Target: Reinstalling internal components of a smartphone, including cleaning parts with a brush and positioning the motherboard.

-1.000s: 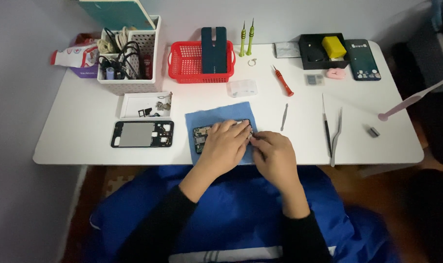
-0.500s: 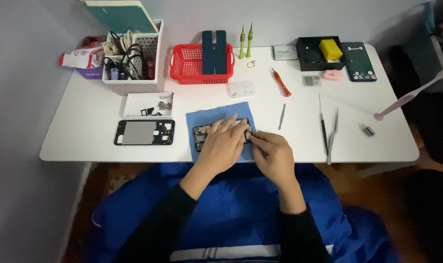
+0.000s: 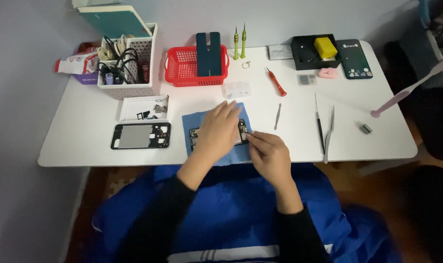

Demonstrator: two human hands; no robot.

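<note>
An opened phone lies flat on a blue mat at the near edge of the white surface, dark inside with small parts showing, mostly hidden under the hands. The left hand lies over it, fingers stretched out flat and slightly spread, pointing to the far side, pressing on the phone's middle. The right hand sits just right of it, fingers drawn together at the phone's right edge; whether they pinch anything, I cannot tell. So the phone sits under the left palm and just left of the right fingertips. A bare phone frame lies left of the mat, tweezers well to the right.
</note>
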